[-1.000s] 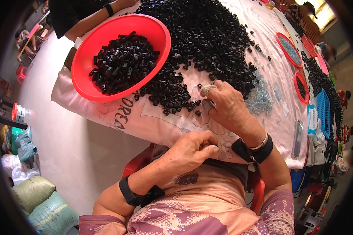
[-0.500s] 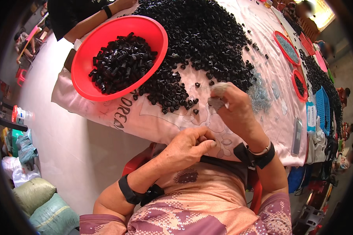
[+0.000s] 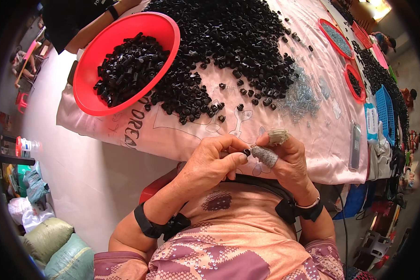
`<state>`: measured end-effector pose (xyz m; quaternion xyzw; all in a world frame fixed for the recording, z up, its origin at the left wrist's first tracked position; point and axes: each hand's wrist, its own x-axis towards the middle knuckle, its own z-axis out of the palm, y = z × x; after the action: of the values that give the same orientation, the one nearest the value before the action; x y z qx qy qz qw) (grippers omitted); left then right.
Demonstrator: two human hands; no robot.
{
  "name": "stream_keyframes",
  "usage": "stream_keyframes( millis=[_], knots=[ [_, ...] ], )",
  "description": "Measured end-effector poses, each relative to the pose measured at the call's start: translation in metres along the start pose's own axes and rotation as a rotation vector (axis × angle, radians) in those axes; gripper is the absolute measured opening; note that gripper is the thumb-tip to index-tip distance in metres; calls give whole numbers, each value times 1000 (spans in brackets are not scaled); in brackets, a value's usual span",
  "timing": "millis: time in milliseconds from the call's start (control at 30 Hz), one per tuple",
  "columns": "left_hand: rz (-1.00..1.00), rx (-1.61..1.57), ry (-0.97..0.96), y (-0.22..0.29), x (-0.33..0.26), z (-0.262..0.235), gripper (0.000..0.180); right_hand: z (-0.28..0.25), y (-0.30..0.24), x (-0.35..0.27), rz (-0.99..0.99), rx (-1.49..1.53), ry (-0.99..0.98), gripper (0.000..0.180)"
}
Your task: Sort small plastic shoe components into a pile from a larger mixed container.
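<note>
the left hand pinches a small black piece; the right hand is just beside it, whether pinching anything i cannot tell. beyond the grip, a large black heap lies loose, so much seems left; leftward, a red bowl already holds many black parts.

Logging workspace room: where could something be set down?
Bare cloth shows between the black parts and near edge, left of the left hand; also between the right hand and grey case. Crowded: from red basin to clear pieces.

The basin and small pieces look glossy plastic, the finger wraps rough, matt cloth.
</note>
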<state>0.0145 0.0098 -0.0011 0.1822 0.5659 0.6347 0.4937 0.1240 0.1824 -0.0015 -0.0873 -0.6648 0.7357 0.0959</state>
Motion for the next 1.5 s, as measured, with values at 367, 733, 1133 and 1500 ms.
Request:
stream_keyframes(
  millis=[367,733,1133,1500],
  knots=[
    [31,47,44,2,0,3,17,-1,4,4,-205,-300,-32,20],
    [52,41,54,0,0,2,16,-3,-7,5,-401,-603,-109,32],
    [31,56,57,-1,1,1,17,-1,1,1,-214,-405,-78,27],
    [50,19,76,1,1,3,16,0,-1,3,-254,-459,-93,26]
  ],
)
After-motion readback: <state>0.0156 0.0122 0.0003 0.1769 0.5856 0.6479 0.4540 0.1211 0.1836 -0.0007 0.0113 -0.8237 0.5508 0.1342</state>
